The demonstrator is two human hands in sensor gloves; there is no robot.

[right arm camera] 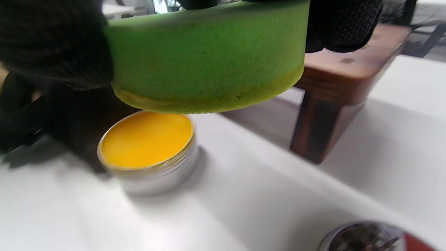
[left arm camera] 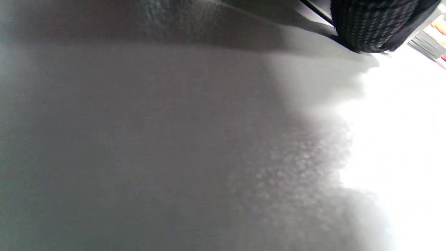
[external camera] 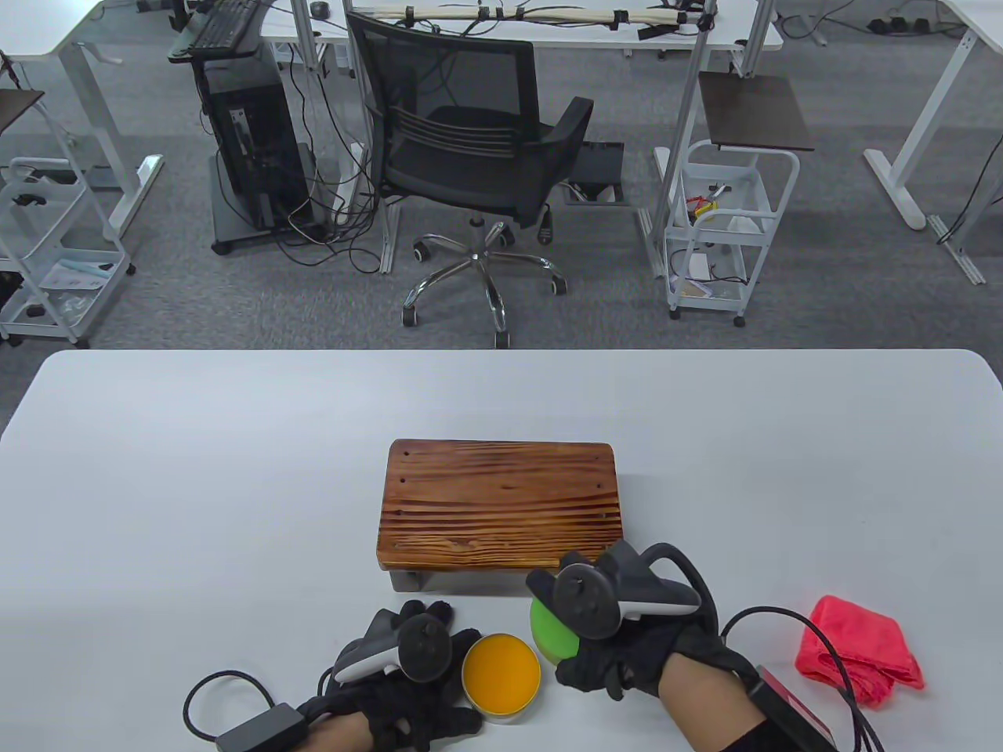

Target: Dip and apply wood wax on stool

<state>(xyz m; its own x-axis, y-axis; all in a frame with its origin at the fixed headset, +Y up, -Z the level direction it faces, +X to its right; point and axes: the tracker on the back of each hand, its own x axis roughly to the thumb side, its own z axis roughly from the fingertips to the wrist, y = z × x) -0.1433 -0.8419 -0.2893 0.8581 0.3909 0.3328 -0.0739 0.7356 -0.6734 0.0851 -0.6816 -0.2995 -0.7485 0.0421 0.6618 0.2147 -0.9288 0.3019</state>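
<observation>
Right hand [external camera: 627, 627]: grips green sponge [right arm camera: 205, 59], raised above open wax tin [external camera: 501, 675], lower centre. Left hand [external camera: 407, 681]: fingers curled against tin. Wooden stool [external camera: 497, 501] behind.

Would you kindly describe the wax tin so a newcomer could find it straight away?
Start at the wooden stool in the middle of the white table. In front of it, toward the person, the left hand steadies a shallow round metal tin. Its open top shows bright orange-yellow wax, unlike the green sponge beside it.
</observation>
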